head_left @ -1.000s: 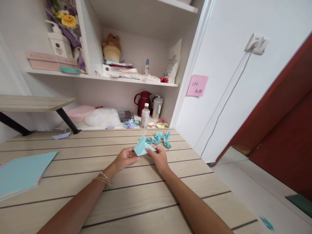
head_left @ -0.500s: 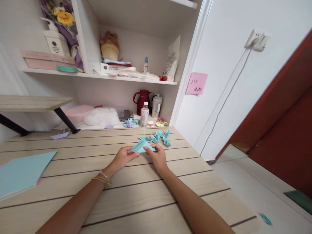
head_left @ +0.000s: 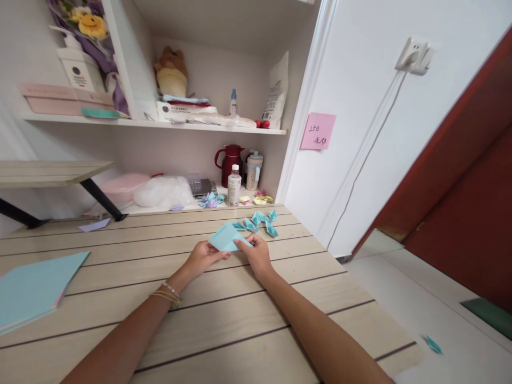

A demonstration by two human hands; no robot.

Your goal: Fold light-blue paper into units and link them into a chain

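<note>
My left hand [head_left: 202, 257] and my right hand [head_left: 256, 255] both pinch a folded light-blue paper [head_left: 226, 238] just above the wooden table [head_left: 224, 314]. The left fingers grip its lower left edge, the right thumb and fingers its right corner. Just beyond the paper lie several small folded blue paper pieces [head_left: 260, 221] in a loose cluster.
A stack of coloured paper sheets [head_left: 34, 290] lies at the table's left. At the back stand a small bottle [head_left: 234, 185], a red jug [head_left: 229, 162], a mug and more folded papers [head_left: 212, 200]. Shelves above hold boxes and a plush toy. A blue scrap [head_left: 432, 344] lies on the floor, right.
The blue paper has been flattened and lowered between my hands, then turned slightly. The camera has shifted a little, so everything sits further left.
</note>
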